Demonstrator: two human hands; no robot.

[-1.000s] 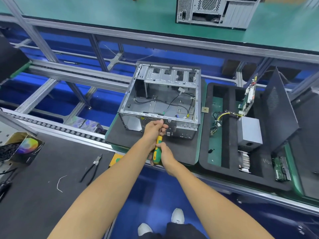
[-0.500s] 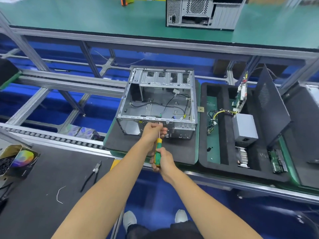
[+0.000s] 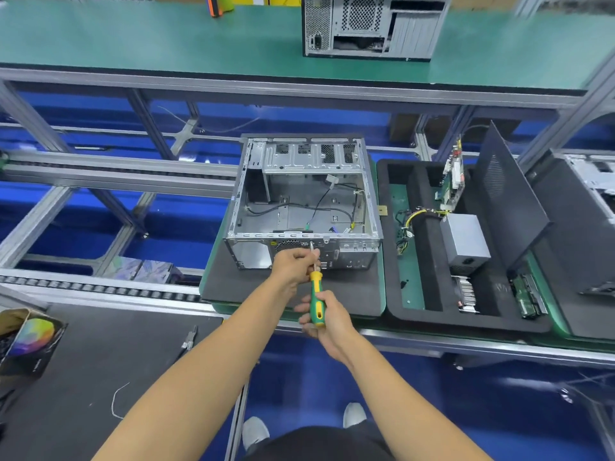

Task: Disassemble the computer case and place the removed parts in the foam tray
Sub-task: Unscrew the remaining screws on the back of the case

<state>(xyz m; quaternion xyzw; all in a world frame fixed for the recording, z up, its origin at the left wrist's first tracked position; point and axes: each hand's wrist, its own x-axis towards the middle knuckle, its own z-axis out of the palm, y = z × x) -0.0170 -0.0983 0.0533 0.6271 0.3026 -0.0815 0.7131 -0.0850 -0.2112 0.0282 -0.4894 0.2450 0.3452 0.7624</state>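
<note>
The computer case (image 3: pixel 304 201) lies on its side on a dark foam pad (image 3: pixel 293 291) at the middle of the conveyor line, its open side up, so you look straight down onto bare metal and a few loose black cables (image 3: pixel 319 202). A screwdriver (image 3: pixel 315 287) with a green and yellow handle points at the near rim of the case, its tip up against the metal there. The right hand (image 3: pixel 327 319) is wrapped round the handle, fingers curled about it. The left hand (image 3: pixel 294 262) is closed on the shaft just behind the tip, pinching it close to the case wall.

Just to the right of the case sits the foam tray (image 3: pixel 416 321), black with deep slots. In it are a grey power supply (image 3: pixel 464 239) with its bundle of yellow and black wires (image 3: pixel 409 222), a circuit board (image 3: pixel 451 183) standing on edge, a finned heatsink (image 3: pixel 466 292), a drive (image 3: pixel 529 296) at the near right, and a dark side panel (image 3: pixel 506 201) leaning upright.

On the black mat (image 3: pixel 100 377) at the near left lie pliers (image 3: pixel 189 339) and a bit of white wire (image 3: pixel 116 399). A second case (image 3: pixel 372 24) stands on the far green bench (image 3: pixel 149 38)
</note>
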